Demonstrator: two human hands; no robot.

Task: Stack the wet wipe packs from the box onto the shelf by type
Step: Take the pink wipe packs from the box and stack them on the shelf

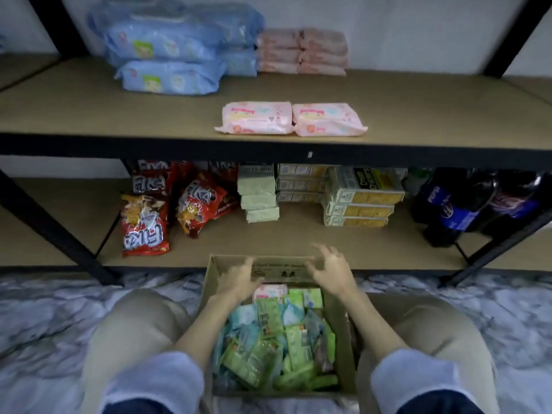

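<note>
Shelf (149,115) carrying blue packs (170,76) and pink packs (257,118) sorted apart; box (215,282) on the floor between the knees, holding one pink pack (270,291) among green ones. Best lifted flat and set with its own kind. Left hand (236,279) and right hand (331,270) hover above, fingers spread, empty.

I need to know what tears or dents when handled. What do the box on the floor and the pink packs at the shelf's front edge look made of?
The box: plain brown cardboard, matt, with printed marks on its inner wall. The pink packs: probably soft plastic film, slightly glossy, with crimped end seals.
</note>
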